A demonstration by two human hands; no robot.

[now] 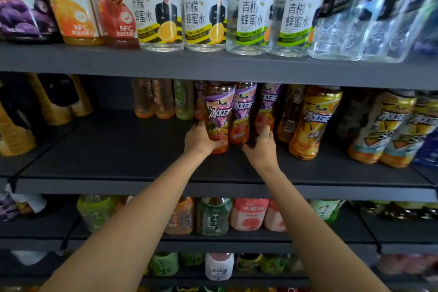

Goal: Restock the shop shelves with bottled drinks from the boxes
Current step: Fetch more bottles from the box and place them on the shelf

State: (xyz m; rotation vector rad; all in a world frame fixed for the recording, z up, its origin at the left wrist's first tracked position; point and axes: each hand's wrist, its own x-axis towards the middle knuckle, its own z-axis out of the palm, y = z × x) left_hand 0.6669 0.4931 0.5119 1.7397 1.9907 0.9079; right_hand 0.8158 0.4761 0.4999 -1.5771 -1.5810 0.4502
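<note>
While the middle shelf (118,149) carries them, two purple-labelled iced tea bottles are gripped: one (218,116) by the left hand (201,138), its neighbour (266,111) by the right hand (260,147).

hands (233,142) | gripping purple-label bottles (219,116) (upright) | middle shelf (118,149)

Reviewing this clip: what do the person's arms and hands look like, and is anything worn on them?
Both forearms are bare up to the frame edge, with no sleeves in view. The left hand and right hand wear no gloves, and no rings, watch or wristband show on them.
</note>
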